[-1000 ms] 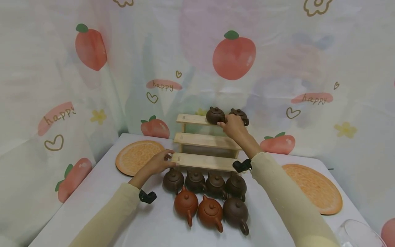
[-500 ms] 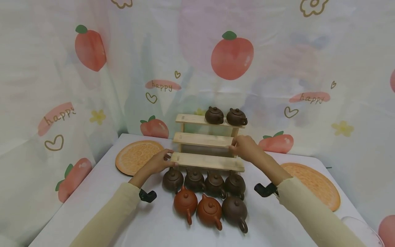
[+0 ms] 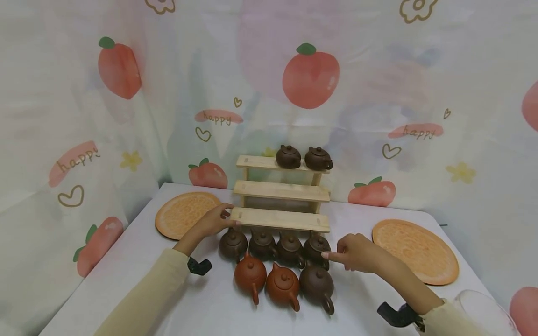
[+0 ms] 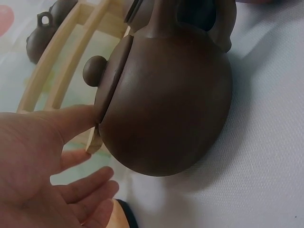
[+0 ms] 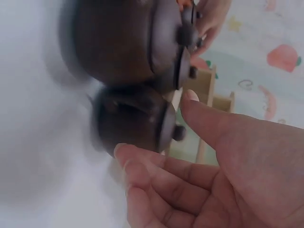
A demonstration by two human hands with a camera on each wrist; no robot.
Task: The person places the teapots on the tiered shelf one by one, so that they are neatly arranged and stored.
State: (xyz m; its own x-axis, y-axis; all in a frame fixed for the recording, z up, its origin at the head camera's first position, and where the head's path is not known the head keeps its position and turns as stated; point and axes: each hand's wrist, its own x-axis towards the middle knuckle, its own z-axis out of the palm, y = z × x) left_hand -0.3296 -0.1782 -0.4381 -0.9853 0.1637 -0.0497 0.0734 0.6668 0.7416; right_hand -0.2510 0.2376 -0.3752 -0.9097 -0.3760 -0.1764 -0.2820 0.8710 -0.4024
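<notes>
My left hand (image 3: 213, 221) holds the left end of the lowest board of a three-step wooden rack (image 3: 279, 219), thumb and index finger at its end. In the left wrist view the hand (image 4: 57, 166) has its other fingers loose, behind a dark teapot (image 4: 166, 104). My right hand (image 3: 357, 253) is at the right side of the rightmost dark teapot (image 3: 316, 247) in the row before the rack. In the right wrist view the hand (image 5: 190, 175) holds nothing, its thumb and fingers apart around the side of that teapot (image 5: 128, 123); contact is unclear.
Two small dark teapots (image 3: 288, 157) stand on the top board. Before the rack, other dark teapots and two reddish ones (image 3: 251, 274) stand close together. Round orange mats (image 3: 414, 252) lie on both sides; a clear container (image 3: 483, 310) is at the lower right.
My right hand has let go of the right teapot on the top board and moved down and toward me to the front row. My left hand stays at the rack.
</notes>
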